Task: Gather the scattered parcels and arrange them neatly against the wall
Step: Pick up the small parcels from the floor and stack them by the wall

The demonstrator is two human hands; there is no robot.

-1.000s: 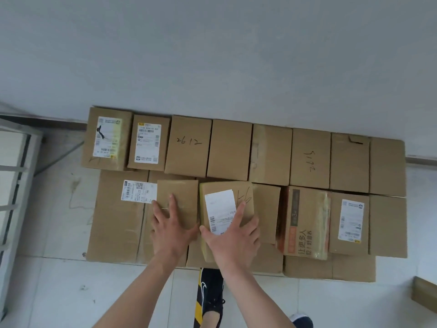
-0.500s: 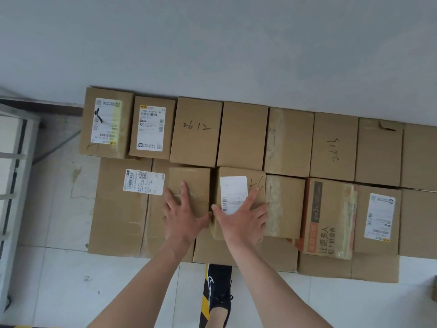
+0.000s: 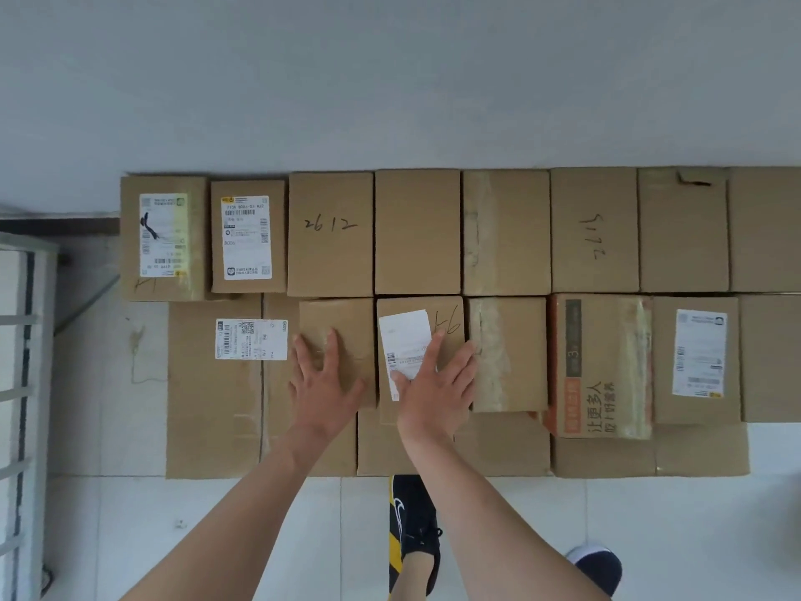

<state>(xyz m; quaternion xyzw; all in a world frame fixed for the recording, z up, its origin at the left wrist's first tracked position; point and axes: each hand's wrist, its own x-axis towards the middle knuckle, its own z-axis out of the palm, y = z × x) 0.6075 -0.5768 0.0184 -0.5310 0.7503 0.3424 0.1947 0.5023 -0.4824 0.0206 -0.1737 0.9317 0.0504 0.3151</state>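
I am pressing my left hand [image 3: 323,379] and right hand [image 3: 435,386], fingers spread wide and gripping nothing, flat on two small parcels [image 3: 342,336] [image 3: 448,340], squaring them toward the wall [image 3: 390,80].

"2612" is handwritten on a back-row box [image 3: 330,234] left of centre. "3" and "让更多人" are printed on the orange-edged carton [image 3: 600,366] at right. Shipping labels are too small to read.
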